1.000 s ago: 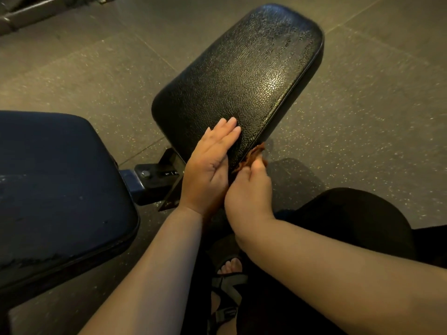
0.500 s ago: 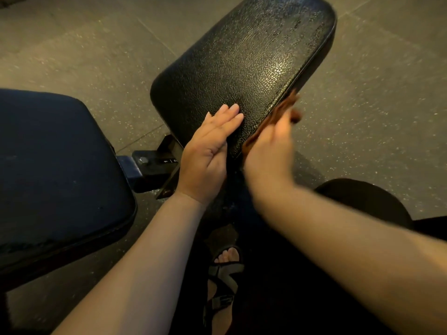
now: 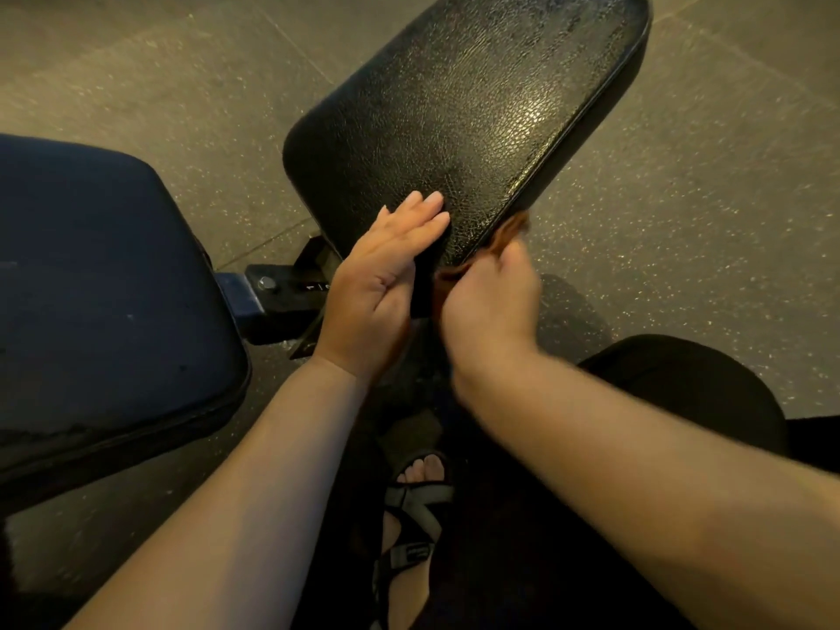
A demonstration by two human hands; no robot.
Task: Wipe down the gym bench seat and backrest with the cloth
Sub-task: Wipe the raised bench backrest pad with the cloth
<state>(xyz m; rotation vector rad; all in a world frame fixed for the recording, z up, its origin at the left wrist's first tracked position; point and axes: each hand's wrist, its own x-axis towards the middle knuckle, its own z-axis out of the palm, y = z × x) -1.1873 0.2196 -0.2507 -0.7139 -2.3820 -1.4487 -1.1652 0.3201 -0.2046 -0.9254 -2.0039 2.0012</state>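
Left hand (image 3: 377,288) lies flat on the near end of the black pad (image 3: 454,106), fingers straight and together, holding nothing. Right hand (image 3: 488,302), fingers curled, grips the brown cloth (image 3: 511,234) against the pad's right edge, forearm angled inward.

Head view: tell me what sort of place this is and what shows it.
Probably a gym: a textured black bench pad on a numbered metal adjustment bracket, a second dark blue pad beside it, and speckled rubber-like floor tiles.

Left hand (image 3: 377,288) flat; right hand (image 3: 491,306) in curled grip.
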